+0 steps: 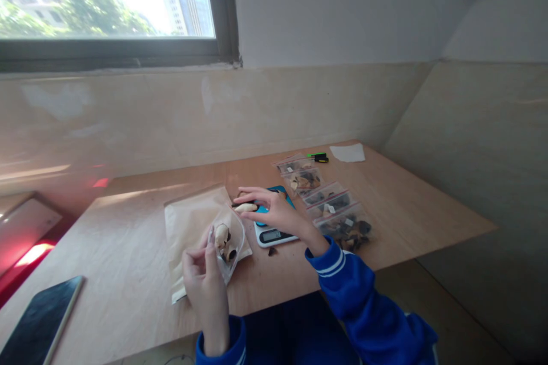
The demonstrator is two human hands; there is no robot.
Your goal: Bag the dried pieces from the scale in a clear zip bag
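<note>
My left hand (pixel 204 279) pinches the edge of a small clear plastic bag (pixel 237 238) that stands with its mouth open. Inside it lie several pale and dark pieces (pixel 222 235) that look like dried mushrooms. In the fingers of my right hand (pixel 274 211) is a pale, dark-edged dried mushroom piece (pixel 245 207), held just above the bag's mouth. Under the bag spreads a large kraft paper bag (pixel 188 219). A white kitchen scale (pixel 263 238) with a blue top is partly hidden behind my right hand.
Filled zip bags (pixel 338 205) of dark and pale pieces lie to the right of the scale. Behind them are a green and black pen or cutter (pixel 319 157) and white paper (pixel 347 153). One loose dark piece (pixel 273 251) is near the scale. A phone (pixel 40 319) lies front left.
</note>
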